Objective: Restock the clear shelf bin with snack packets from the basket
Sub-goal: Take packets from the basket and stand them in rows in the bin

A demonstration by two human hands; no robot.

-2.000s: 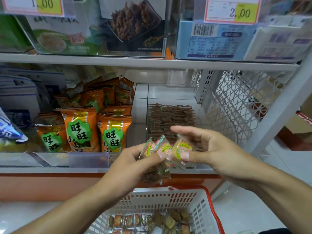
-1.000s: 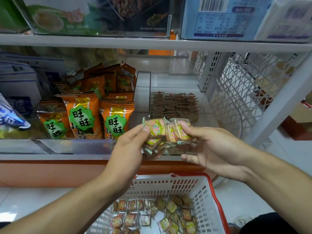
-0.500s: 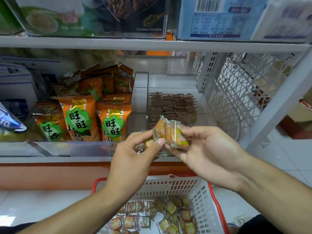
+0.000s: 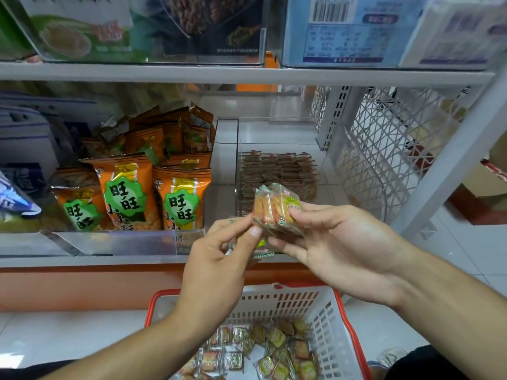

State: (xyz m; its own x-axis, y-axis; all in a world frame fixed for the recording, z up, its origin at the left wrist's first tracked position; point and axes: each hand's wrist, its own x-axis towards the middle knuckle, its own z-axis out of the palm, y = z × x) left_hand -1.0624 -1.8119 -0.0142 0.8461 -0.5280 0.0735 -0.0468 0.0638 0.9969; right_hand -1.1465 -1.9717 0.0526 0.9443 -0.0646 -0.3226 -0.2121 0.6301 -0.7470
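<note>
A small stack of snack packets (image 4: 275, 208) stands on edge in front of the clear bin (image 4: 277, 149), held up level with the bin's lower front. The right hand (image 4: 337, 248) holds the stack, fingers (image 4: 307, 215) curled over its right side and top, palm turned up beneath it. The left hand (image 4: 219, 259) meets the stack from the left, its fingers pinching the stack's lower left corner, with a few more packets half hidden below them. Behind the stack, the bin sits on the shelf (image 4: 241, 74) and holds rows of brown packets (image 4: 277, 171) packed on edge in its middle; its rear part shows bare. Left of the bin, orange bags (image 4: 153, 187) with green labels stand in a neighbouring clear tray. Right of the bin, a white wire lattice panel (image 4: 384, 149) closes the shelf end. Below the bin, a white basket (image 4: 326, 319) with a red rim sits under the forearms, and loose packets (image 4: 274, 349) lie scattered on its bottom. Above the bin, boxed goods (image 4: 343, 28) fill the upper shelf.
</note>
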